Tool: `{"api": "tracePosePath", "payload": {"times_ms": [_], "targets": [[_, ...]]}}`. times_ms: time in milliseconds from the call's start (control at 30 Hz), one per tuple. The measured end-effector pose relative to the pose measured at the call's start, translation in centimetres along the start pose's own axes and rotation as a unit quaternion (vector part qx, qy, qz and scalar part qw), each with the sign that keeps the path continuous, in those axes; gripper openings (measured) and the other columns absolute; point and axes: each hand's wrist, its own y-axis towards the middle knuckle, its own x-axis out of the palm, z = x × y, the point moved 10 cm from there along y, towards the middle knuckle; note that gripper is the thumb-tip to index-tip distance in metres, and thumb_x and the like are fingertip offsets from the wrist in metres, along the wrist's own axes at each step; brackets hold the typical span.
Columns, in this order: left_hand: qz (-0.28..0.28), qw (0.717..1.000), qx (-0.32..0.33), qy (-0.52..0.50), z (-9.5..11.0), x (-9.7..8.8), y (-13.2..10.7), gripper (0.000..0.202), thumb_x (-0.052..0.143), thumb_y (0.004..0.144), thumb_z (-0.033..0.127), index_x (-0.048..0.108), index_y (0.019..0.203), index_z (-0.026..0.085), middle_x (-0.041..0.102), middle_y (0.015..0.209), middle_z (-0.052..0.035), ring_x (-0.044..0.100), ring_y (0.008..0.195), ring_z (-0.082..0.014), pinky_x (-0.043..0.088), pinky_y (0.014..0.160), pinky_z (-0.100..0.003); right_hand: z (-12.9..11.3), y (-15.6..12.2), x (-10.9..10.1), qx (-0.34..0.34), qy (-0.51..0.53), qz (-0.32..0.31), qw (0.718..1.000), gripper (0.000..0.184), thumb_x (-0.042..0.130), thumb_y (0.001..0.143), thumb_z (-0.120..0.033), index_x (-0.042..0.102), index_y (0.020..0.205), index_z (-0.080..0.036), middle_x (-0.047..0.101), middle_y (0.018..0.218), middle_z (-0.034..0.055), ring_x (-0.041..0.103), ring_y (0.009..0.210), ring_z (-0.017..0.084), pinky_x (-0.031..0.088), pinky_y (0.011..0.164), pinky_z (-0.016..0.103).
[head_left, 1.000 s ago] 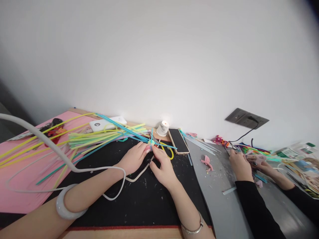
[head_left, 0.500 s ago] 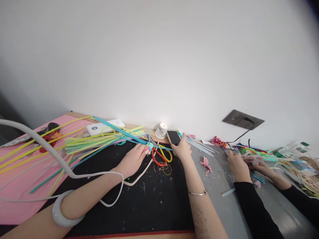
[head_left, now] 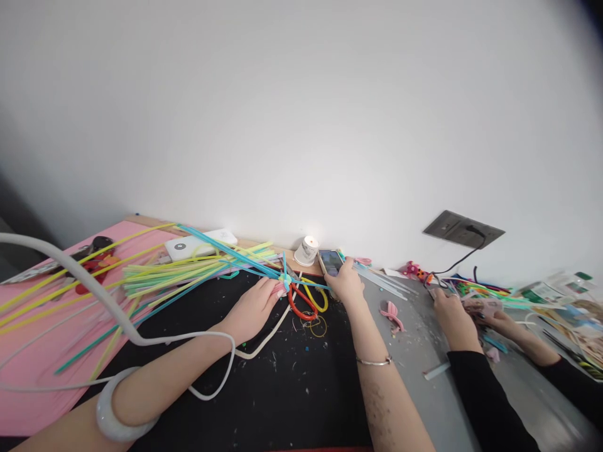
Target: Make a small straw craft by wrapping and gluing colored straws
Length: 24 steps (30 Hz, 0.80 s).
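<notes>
My left hand is closed, pinching a small pipe cleaner piece of pink and pale green. Blue stems stick out of it, one pointing up and one reaching right. My right hand grips the lower end of a phone with thumb and fingers on either side of it. The phone's screen is lit. Between my hands, scissors with red and yellow handles lie on the black mat, partly under the blue stem. A thin tan loop lies just below them.
A paper cup stands against the wall. Left are a bundle of pastel pipe cleaners, a white power bank and a looping white cable. A pink clip lies right. Further right, a co-worker's hands handle small items.
The phone's screen has gone from dark to lit, and my right hand sits over its lower end. My left hand keeps its pinch on the pipe cleaner piece. The view has shifted slightly.
</notes>
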Motion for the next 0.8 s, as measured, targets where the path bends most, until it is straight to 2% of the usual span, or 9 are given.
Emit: {"api": "tracePosePath", "payload": {"times_ms": [67, 133, 233, 300, 400, 500, 800], "targets": [[-0.003, 1.0, 0.001, -0.004, 0.0, 0.1, 0.0, 0.025, 0.031, 0.095, 0.031, 0.054, 0.096, 0.021, 0.057, 0.097, -0.0064, 0.057, 0.092, -0.0219, 0.047, 0.084, -0.037, 0.0, -0.5, -0.4, -0.017, 0.001, 0.027, 0.999, 0.069, 0.059, 0.076, -0.037, 0.032, 0.134, -0.011, 0.056, 0.123, 0.0225, 0.051, 0.114, 0.041, 0.036, 0.092, 0.058], [-0.007, 1.0, 0.001, -0.011, 0.0, 0.2, 0.0, 0.025, 0.031, 0.095, 0.031, 0.054, 0.096, 0.021, 0.057, 0.097, -0.0063, 0.057, 0.092, -0.022, 0.047, 0.085, -0.037, -0.8, -1.5, -1.3, -0.069, 0.027, 0.087, 0.993, 0.063, 0.057, 0.078, -0.033, 0.037, 0.134, -0.011, 0.053, 0.128, 0.022, 0.045, 0.121, 0.039, 0.033, 0.097, 0.058], [-0.006, 1.0, -0.001, -0.018, -0.1, 0.2, -0.1, 0.026, 0.031, 0.096, 0.032, 0.054, 0.096, 0.021, 0.057, 0.096, -0.0061, 0.057, 0.092, -0.0218, 0.046, 0.085, -0.037, -2.8, -4.3, -2.4, -0.192, 0.123, 0.175, 0.958, 0.043, 0.046, 0.083, -0.022, 0.049, 0.124, -0.012, 0.057, 0.123, 0.0185, 0.046, 0.12, 0.032, 0.034, 0.101, 0.053], [-0.002, 1.0, -0.001, -0.022, -0.1, 0.2, -0.1, 0.026, 0.031, 0.096, 0.032, 0.054, 0.097, 0.021, 0.057, 0.097, -0.0061, 0.057, 0.092, -0.0217, 0.046, 0.085, -0.038, -4.1, -6.5, -2.4, -0.264, 0.186, 0.195, 0.926, 0.037, 0.043, 0.084, -0.019, 0.054, 0.119, -0.013, 0.059, 0.119, 0.0164, 0.047, 0.119, 0.03, 0.035, 0.101, 0.053], [-0.001, 1.0, 0.002, -0.026, -0.1, 0.2, 0.0, 0.026, 0.031, 0.096, 0.033, 0.054, 0.096, 0.021, 0.057, 0.097, -0.0062, 0.056, 0.093, -0.0219, 0.046, 0.086, -0.039, -5.9, -9.1, -1.6, -0.329, 0.246, 0.174, 0.895, 0.035, 0.041, 0.086, -0.014, 0.057, 0.118, -0.016, 0.06, 0.119, 0.0133, 0.045, 0.123, 0.027, 0.036, 0.104, 0.05], [0.0, 1.0, 0.006, -0.026, -0.1, 0.1, 0.1, 0.027, 0.031, 0.096, 0.035, 0.054, 0.094, 0.021, 0.057, 0.095, -0.0062, 0.056, 0.091, -0.0219, 0.046, 0.085, -0.039, -7.0, -10.8, -0.8, -0.363, 0.286, 0.141, 0.875, 0.038, 0.04, 0.086, -0.011, 0.058, 0.118, -0.018, 0.062, 0.118, 0.0112, 0.046, 0.123, 0.025, 0.038, 0.105, 0.046], [0.012, 0.999, 0.022, -0.032, 0.0, -0.1, 0.2, 0.028, 0.031, 0.096, 0.032, 0.056, 0.095, 0.02, 0.059, 0.094, -0.0061, 0.056, 0.089, -0.0209, 0.048, 0.084, -0.039, -9.0, -13.0, 0.4, -0.401, 0.326, 0.036, 0.856, 0.055, 0.044, 0.078, -0.007, 0.054, 0.13, -0.022, 0.059, 0.129, 0.0066, 0.041, 0.13, 0.025, 0.037, 0.107, 0.049]]}}
